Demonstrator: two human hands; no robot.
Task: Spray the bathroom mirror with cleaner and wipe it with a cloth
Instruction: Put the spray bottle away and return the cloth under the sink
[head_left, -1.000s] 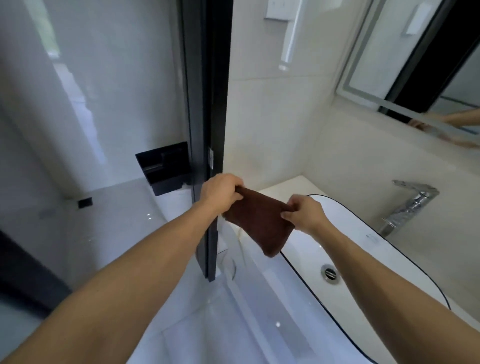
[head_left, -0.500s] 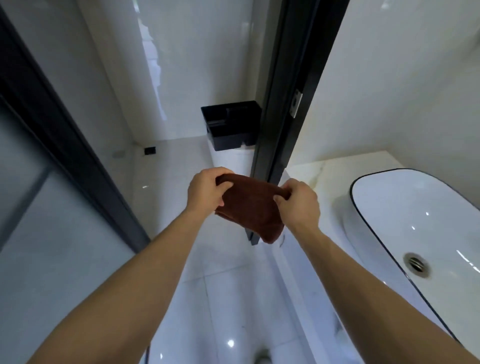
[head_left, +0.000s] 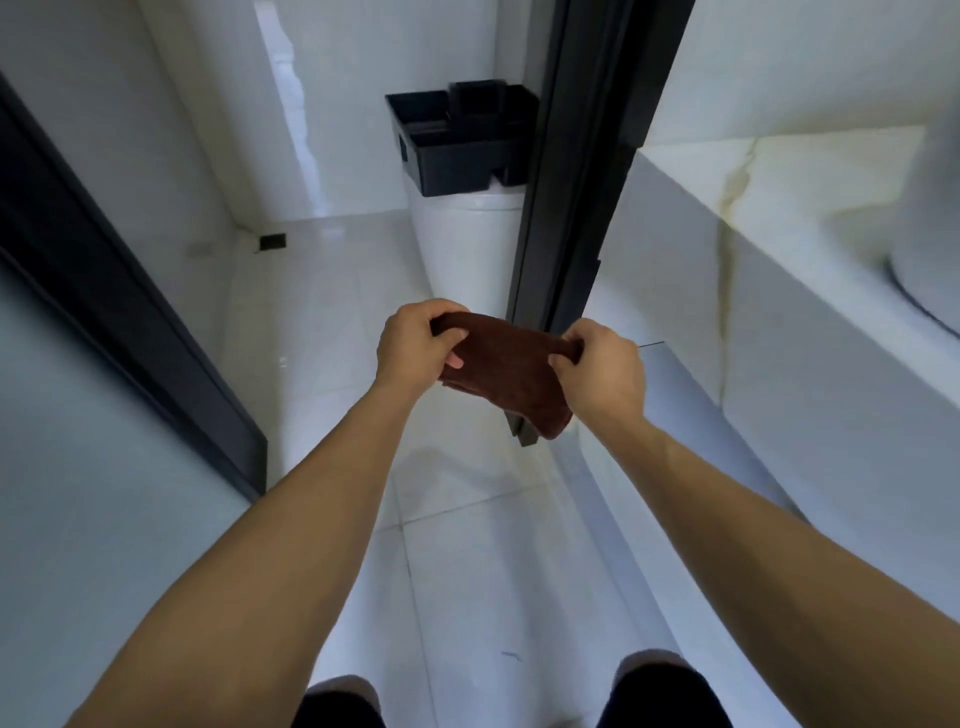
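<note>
The left hand (head_left: 410, 340) is pinching the left end of the dark brown terry cloth (head_left: 506, 374), and the right hand (head_left: 605, 371) is pinching its right end. The cloth's long axis is running from hand to hand, equally near both. The mirror is lying out of view; no writing is showing.

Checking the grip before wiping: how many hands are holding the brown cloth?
2: the left hand grips the cloth at its left end, the right hand pinches its right end.
</note>
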